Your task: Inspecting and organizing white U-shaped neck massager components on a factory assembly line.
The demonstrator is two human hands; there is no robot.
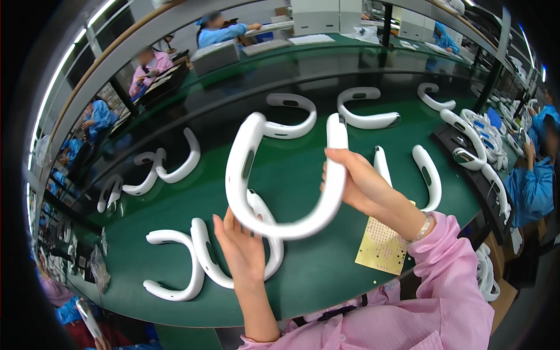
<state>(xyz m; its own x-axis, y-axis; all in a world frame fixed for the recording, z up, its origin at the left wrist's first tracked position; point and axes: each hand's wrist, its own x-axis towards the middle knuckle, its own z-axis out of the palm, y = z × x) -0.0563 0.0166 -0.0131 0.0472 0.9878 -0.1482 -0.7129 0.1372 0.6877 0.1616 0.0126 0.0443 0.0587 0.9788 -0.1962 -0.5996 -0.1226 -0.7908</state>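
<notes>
My right hand (363, 182) grips one arm of a white U-shaped neckband device (291, 230), thumb in front, and holds it up over the bench with its ends pointing away from me. My left hand (244, 251) is open under the device's lower left curve, palm up and fingers stretched. Its fingertips are partly hidden by the band, and I cannot tell whether they touch it. Behind and beside that hand, two more neckbands (201, 248) (275, 256) rest on the green bench. Another curved neckband (197, 274) lies to their left.
More white neckbands stand along the back of the green bench (326, 280), including one (303, 111) at the middle and one (185, 166) at left. A yellow dotted sheet (379, 248) lies by my right forearm. A black tray (461, 154) holds parts at right, near a co-worker in blue (534, 186).
</notes>
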